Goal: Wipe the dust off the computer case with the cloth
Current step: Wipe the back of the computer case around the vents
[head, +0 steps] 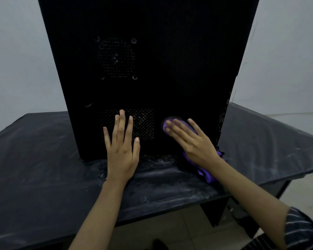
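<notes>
A tall black computer case [170, 60] stands upright on the table, its side panel facing me with two perforated vent grilles. My left hand [122, 147] lies flat with straight, spread fingers against the lower grille [145, 123]. My right hand [192, 141] presses a purple cloth [202, 168] flat against the panel's lower right part. The cloth shows past the fingertips and trails down below the wrist onto the table.
The table [43, 159] is covered by a dark, dusty plastic sheet, streaked white near the case's base. Pale walls rise behind and to the right. The table's front edge and a dark leg [213, 212] show above a tiled floor.
</notes>
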